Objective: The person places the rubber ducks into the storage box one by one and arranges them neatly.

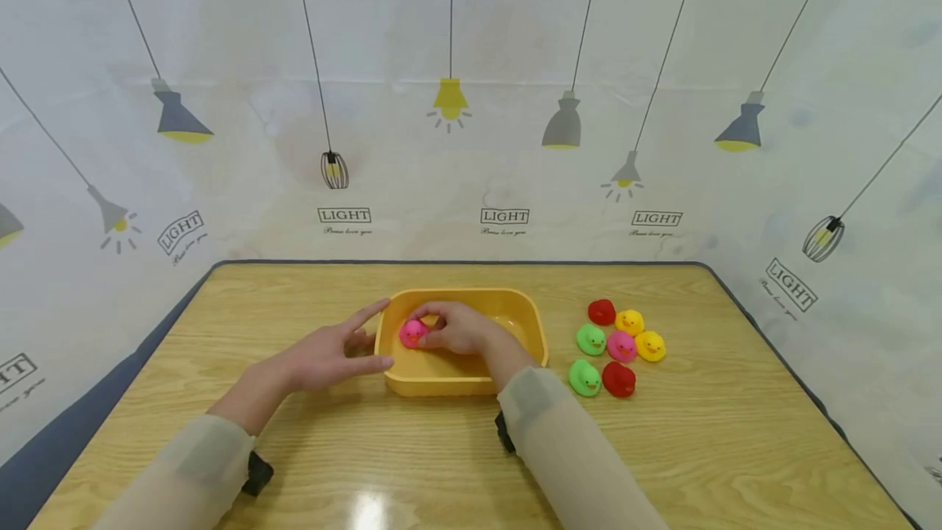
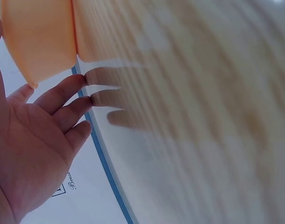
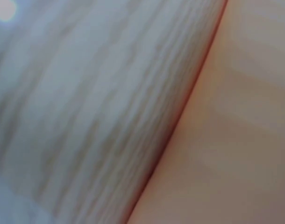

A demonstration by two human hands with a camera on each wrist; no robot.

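A yellow-orange plastic basin (image 1: 441,387) stands on the wooden table in the head view. Inside its left end, my right hand (image 1: 459,329) pinches a pink rubber duck (image 1: 413,334) between thumb and fingers. My left hand (image 1: 324,357) is at the basin's left side, fingers spread and fairly straight, with thumb and index finger at the rim. In the left wrist view, the left hand (image 2: 37,135) touches the basin (image 2: 37,37) with its fingertips, the other fingers held apart. Only the basin's outer wall (image 3: 226,130) and the tabletop show in the right wrist view; that hand is hidden there.
Right of the basin lies a loose group of rubber ducks: red (image 1: 602,312), yellow (image 1: 629,322), green (image 1: 591,339), pink (image 1: 621,346) and several more. The wooden table (image 1: 736,432) ends at a wall covering printed with hanging lamps (image 1: 562,121).
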